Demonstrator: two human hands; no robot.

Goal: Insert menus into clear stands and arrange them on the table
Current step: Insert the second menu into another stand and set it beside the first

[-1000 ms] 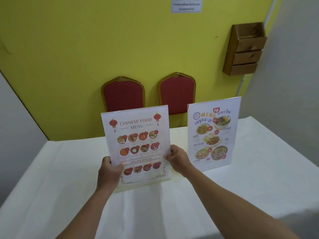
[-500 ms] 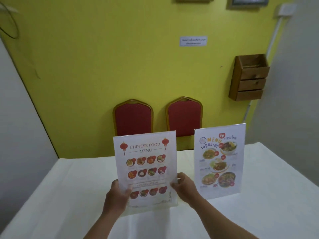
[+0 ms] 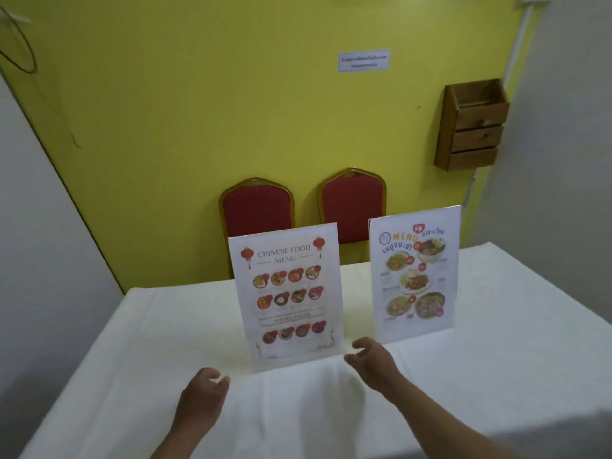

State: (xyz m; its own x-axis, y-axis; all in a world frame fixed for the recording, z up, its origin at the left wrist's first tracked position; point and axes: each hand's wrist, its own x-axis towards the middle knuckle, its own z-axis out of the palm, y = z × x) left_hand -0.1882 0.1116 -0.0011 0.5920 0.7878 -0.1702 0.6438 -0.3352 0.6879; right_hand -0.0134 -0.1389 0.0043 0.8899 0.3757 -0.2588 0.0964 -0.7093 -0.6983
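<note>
1. The Chinese food menu [image 3: 287, 296] stands upright in its clear stand on the white-clothed counter [image 3: 496, 376], leaning back a little, its base on the cloth.
2. The second menu [image 3: 414, 276], also in a stand, stands to its right and a little farther back, apart from the first; both face the person.
3. The left hand [image 3: 202, 397] hovers near the lower left of the Chinese menu, fingers loosely curled and parted, holding nothing.
4. The right hand [image 3: 369, 357] hangs just beside the stand's lower right corner, fingers spread and empty; whether a fingertip grazes the stand cannot be told.
5. Both menus appear placed, so the arranging looks close to done.
6. Risk: the right hand is close enough that a careless sweep could clip the stand's corner and tip or twist it.
7. Risk: the cloth shows folds in front of the stand; dragging a wrist across it could tug the fabric and shift or topple either light stand.
</note>
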